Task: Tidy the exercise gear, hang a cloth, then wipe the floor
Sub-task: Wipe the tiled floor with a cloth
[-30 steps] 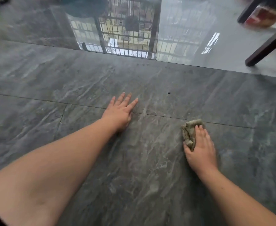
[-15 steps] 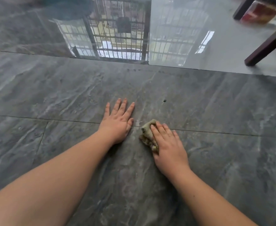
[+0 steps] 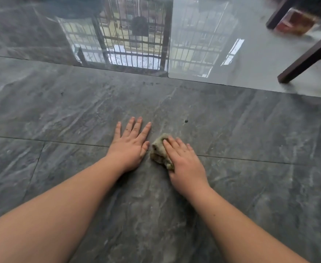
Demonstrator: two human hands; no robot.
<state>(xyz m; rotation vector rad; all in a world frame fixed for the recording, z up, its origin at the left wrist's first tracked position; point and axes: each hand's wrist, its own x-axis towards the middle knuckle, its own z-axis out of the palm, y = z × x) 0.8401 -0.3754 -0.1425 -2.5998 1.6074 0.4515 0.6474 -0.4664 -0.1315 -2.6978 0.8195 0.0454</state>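
Grey tile: floor (image 3: 250, 139), glossy, a dark speck (image 3: 186, 121) just beyond the rag.
Rag: olive cloth (image 3: 158, 150), bunched, lying under the right fingers, just beside the left thumb.
Right hand (image 3: 184, 164): fingers straight, pressing the cloth down (nearer hand).
Left hand (image 3: 131, 147): spread flat on the tile, bracing.
Containers: none in view.
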